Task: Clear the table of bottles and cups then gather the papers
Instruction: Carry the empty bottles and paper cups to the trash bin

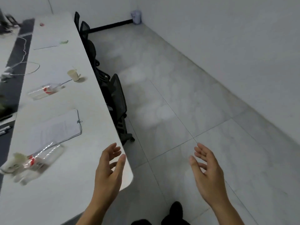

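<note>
A long white table (68,184) runs along the left. On it lie a clear plastic bottle with a red label (34,161) near the front, a second clear bottle (43,91) farther back, and a pale paper cup (73,75) standing beyond it. A clipped stack of papers (60,129) lies between the two bottles, and another sheet (47,43) sits far back. My left hand (108,169) hovers over the table's near corner, fingers relaxed, holding nothing. My right hand (206,172) hangs over the floor, also holding nothing.
Black office chairs (116,101) are tucked along the table's right edge. A waste bin with a bag (136,17) stands in the far corner. White cables (24,65) and a dark strip run along the table's left side. Tiled floor (178,103) stretches to the right.
</note>
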Tool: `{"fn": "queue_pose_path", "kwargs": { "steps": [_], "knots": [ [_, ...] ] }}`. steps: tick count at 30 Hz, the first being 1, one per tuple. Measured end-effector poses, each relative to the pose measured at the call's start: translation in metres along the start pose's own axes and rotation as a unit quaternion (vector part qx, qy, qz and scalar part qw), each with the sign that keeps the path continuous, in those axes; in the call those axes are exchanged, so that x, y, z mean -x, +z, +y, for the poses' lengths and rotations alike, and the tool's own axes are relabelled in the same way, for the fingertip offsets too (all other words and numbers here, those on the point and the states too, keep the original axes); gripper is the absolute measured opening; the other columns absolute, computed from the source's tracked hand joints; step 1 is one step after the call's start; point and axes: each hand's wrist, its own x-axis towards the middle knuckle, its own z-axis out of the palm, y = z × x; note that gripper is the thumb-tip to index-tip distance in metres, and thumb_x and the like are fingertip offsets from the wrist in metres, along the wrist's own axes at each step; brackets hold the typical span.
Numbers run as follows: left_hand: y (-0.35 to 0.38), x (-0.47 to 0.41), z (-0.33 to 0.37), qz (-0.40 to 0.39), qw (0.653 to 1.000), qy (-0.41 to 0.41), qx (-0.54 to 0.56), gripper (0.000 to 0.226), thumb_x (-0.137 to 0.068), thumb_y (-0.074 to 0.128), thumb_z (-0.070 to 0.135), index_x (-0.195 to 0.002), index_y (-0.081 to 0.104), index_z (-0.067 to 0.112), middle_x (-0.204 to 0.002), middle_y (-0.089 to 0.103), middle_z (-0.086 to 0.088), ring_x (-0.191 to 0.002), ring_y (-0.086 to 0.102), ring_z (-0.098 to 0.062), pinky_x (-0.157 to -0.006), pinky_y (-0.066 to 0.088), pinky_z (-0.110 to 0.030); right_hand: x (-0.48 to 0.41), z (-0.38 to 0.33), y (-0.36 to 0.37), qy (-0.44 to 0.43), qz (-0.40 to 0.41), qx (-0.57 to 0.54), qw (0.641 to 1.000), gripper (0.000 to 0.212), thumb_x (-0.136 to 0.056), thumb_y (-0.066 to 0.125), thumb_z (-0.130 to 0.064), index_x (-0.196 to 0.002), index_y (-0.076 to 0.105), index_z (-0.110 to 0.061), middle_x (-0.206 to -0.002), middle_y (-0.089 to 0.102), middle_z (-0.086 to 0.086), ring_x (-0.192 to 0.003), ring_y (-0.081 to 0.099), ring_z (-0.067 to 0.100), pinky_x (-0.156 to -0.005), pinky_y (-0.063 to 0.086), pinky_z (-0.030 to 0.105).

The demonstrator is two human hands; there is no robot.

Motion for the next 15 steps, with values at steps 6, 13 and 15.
{"fn": "queue_pose_path", "kwargs": {
  "steps": [6, 13, 15],
  "knots": [
    [0.044, -0.116, 0.031, 0.120, 0.991, -0.029, 0.049, 0.036, -0.096, 0.059, 0.016, -0.130, 0.053, 0.026, -0.120, 0.064, 0.012, -0.110, 0.060, 0.003, -0.084, 0.045, -0.019, -0.184, -0.041, 0.019, -0.042, -0.068, 0.002, 0.997, 0.045, -0.094, 0.063, -0.026, -0.137, 0.051, -0.029, -0.127, 0.060, -0.019, -0.116, 0.056, -0.005, -0.086, 0.046, 0.013],
    [0.115, -0.293, 0.027, 0.186, 0.976, -0.062, 0.093, 0.035, -0.096, 0.058, 0.012, -0.126, 0.054, 0.030, -0.119, 0.065, 0.007, -0.109, 0.061, 0.001, -0.085, 0.052, -0.019, -0.381, -0.037, 0.069, -0.041, -0.098, 0.034, 0.994, 0.042, -0.093, 0.063, -0.028, -0.130, 0.049, -0.040, -0.127, 0.061, -0.016, -0.116, 0.057, -0.005, -0.090, 0.046, 0.018],
    [0.129, -0.351, 0.038, 0.190, 0.974, -0.062, 0.105, 0.035, -0.097, 0.057, 0.012, -0.127, 0.054, 0.028, -0.119, 0.065, 0.008, -0.109, 0.061, 0.002, -0.087, 0.050, -0.018, -0.440, -0.046, 0.079, -0.044, -0.103, 0.050, 0.992, 0.041, -0.093, 0.063, -0.030, -0.130, 0.049, -0.040, -0.127, 0.061, -0.015, -0.117, 0.057, -0.001, -0.093, 0.049, 0.023]
  ]
}}
